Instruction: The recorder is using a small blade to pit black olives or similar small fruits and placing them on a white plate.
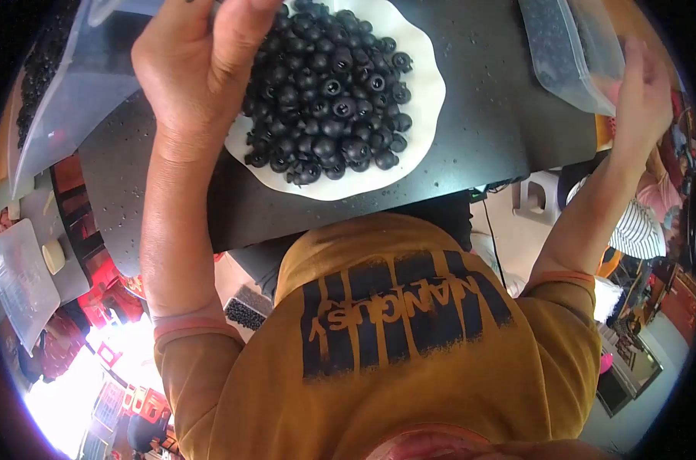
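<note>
A white plate (431, 115) with a wavy rim holds a heap of small black round pieces (332, 107), several showing a round opening on top. My left hand (198, 65) is raised over the plate's left side. Its fingers run past the upper edge of the picture, so what they hold, if anything, is hidden. Far to the right, my right hand (643, 96) is at the near end of a clear plastic tub (574, 57), fingers closed at its wall. Part of that hand shows dimly through the plastic. Dark pieces are faintly visible inside the tub.
Another clear tub (72, 100) stands at the left, beside a mass of dark pieces (45, 69). Droplets or specks dot the dark table (478, 138). Below it are a black container of dark pieces (244, 308), a white stool (538, 195) and a hanging cable (492, 238).
</note>
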### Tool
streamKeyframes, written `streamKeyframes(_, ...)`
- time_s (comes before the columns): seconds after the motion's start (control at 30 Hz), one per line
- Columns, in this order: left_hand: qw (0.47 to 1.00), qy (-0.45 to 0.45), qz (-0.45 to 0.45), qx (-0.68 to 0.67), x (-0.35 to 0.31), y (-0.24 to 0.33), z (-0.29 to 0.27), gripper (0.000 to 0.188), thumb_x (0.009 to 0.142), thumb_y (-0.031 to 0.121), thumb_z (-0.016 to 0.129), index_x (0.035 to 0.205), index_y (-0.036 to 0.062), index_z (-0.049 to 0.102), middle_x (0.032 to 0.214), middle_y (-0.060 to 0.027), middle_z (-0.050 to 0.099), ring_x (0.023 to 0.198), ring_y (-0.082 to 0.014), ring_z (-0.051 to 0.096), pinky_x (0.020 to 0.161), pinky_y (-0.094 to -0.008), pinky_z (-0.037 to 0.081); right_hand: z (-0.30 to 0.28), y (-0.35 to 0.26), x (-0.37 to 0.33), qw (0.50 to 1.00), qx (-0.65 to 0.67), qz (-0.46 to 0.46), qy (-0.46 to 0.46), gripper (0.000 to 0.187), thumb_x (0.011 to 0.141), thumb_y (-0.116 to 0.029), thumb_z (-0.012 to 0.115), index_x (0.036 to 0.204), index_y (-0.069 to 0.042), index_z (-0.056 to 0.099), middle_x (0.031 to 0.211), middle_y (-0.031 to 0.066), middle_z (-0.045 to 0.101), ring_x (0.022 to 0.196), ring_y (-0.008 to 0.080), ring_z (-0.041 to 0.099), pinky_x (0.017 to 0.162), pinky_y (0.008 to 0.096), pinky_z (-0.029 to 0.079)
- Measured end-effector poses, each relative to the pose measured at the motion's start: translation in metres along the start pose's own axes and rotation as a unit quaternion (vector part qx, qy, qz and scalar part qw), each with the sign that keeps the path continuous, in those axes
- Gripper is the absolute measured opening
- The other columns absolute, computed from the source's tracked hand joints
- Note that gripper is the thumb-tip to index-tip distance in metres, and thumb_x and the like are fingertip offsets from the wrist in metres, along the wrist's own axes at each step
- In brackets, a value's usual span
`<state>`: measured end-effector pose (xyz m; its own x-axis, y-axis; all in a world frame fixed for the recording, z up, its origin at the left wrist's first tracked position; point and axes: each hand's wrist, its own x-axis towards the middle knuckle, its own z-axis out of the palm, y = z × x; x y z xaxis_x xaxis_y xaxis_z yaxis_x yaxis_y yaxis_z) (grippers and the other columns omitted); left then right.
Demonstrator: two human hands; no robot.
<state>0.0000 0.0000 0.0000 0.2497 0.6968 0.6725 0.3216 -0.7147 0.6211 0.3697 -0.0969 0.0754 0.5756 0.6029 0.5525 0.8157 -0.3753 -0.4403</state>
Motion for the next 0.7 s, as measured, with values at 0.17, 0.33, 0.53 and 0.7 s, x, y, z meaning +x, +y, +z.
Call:
streamKeyframes(0.17,1.0,0.002,-0.024,0.002,-0.008,0.005,0.005,0.039,0.088,0.039,0.05,0.079,0.0015,0.056,0.066,0.0042,0.045,0.06,-0.0038,0.038,0.052,-0.017,0.032,0.005,-0.009,-0.037,0.984,-0.015,-0.173,0.028,0.038,0.08,-0.033,0.061,0.1,-0.002,0.062,0.093,0.0084,0.062,0.081,0.0141,0.058,0.073,0.0236,0.044)
streamKeyframes(0.33,1.0,-0.014,0.01,-0.009,-0.005,-0.002,0.003,0.039,0.088,0.038,0.05,0.076,0.0007,0.054,0.065,0.003,0.045,0.058,-0.0041,0.037,0.05,-0.0174,0.03,0.011,-0.066,-0.113,0.887,0.191,-0.361,-0.217,0.015,0.073,-0.005,0.065,0.088,-0.004,0.063,0.086,0.0076,0.058,0.079,0.0189,0.055,0.07,0.027,0.043)
streamKeyframes(0.53,1.0,-0.014,-0.019,0.008,-0.01,0.001,0.008,0.034,0.088,0.032,0.053,0.083,-0.001,0.059,0.068,0.0036,0.048,0.061,-0.0036,0.04,0.054,-0.0165,0.033,0.037,-0.069,-0.143,0.855,0.245,-0.313,-0.334,0.018,0.067,-0.007,0.067,0.083,-0.004,0.059,0.077,0.0076,0.051,0.073,0.0234,0.052,0.063,0.03,0.041)
streamKeyframes(0.7,1.0,-0.011,0.005,0.017,-0.009,0.001,0.005,0.031,0.087,0.03,0.055,0.086,-0.001,0.061,0.069,0.0042,0.05,0.063,-0.0031,0.041,0.057,-0.0158,0.034,0.041,-0.076,-0.143,0.855,0.206,-0.323,-0.349,0.015,0.067,-0.013,0.067,0.075,-0.003,0.059,0.076,0.008,0.052,0.073,0.0263,0.053,0.063,0.0361,0.043)
